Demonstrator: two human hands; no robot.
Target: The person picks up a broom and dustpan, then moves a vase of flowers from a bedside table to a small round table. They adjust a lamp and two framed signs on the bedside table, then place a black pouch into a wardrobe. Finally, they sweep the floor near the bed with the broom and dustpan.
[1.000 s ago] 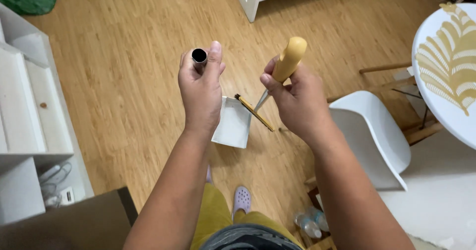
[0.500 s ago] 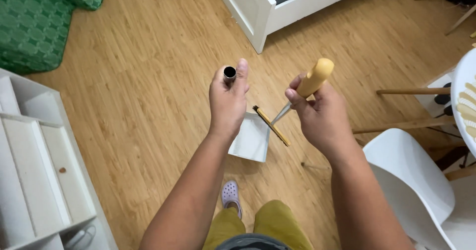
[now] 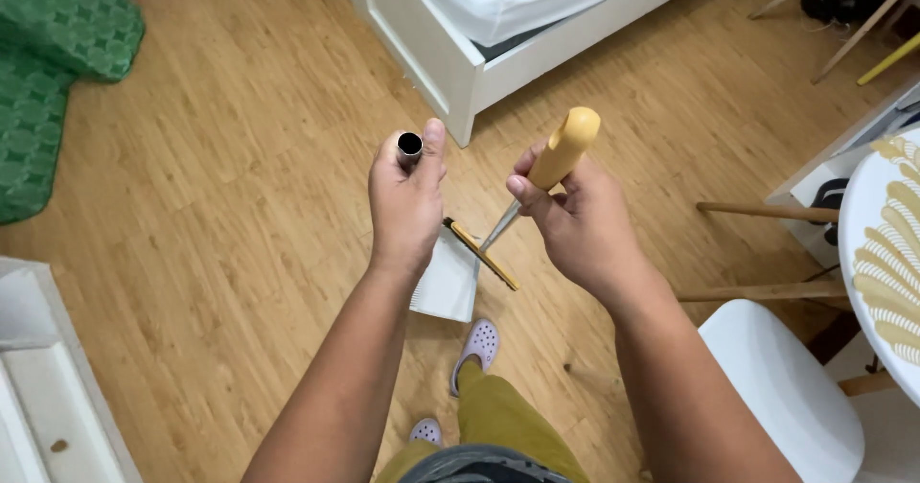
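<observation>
A metal tube and a screwdriver are held up side by side above the floor.

The left hand (image 3: 406, 205) is closed around a short metal tube (image 3: 409, 144), whose open end is turned up towards the camera; its long axis runs down into the fist. The right hand (image 3: 575, 224) is closed on a yellow-handled screwdriver (image 3: 551, 167), held slanted, handle up and to the right, shaft pointing down and left towards the left hand. The tip is seen near a thin yellow-and-black strip (image 3: 482, 253) between the hands; what holds it cannot be told. The right hand is nearer the strip. A white panel (image 3: 448, 287) lies below on the wooden floor (image 3: 211, 205). The tube's bore looks dark; nothing can be made out inside it.
</observation>
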